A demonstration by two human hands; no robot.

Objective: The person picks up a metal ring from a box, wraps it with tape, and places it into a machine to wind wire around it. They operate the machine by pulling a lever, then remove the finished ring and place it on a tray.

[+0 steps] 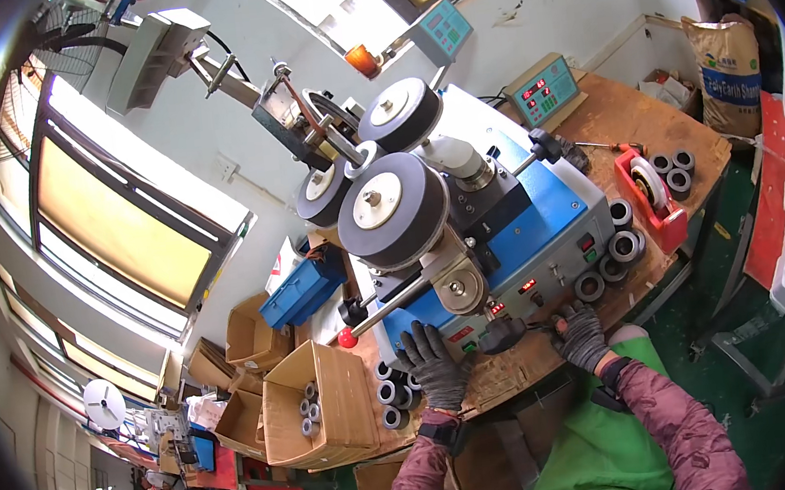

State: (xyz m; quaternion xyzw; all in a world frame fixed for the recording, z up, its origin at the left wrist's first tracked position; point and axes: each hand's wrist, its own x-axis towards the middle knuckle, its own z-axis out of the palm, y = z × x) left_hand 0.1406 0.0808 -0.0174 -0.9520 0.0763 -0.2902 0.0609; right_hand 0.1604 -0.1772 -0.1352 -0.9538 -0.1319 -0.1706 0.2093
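My left hand (434,366), in a dark grey glove, lies with its fingers spread against the front of a blue and grey bench machine (545,263). Close to its left stand several dark ring-shaped parts (392,392). My right hand (581,335), also gloved, is at the table's front edge with curled fingers around something thin and dark that I cannot make out. Between both hands sits a dark rounded piece (500,335) below the machine's metal head (458,284). Large black wheels (394,212) with pale hubs top the machine.
Cardboard boxes (337,401) stand left, one holding ring parts. Behind them is a blue bin (302,287). More rings (624,246) and a red tape dispenser (651,199) lie right on the wooden table (660,129). A control box (544,91) with lit digits stands behind.
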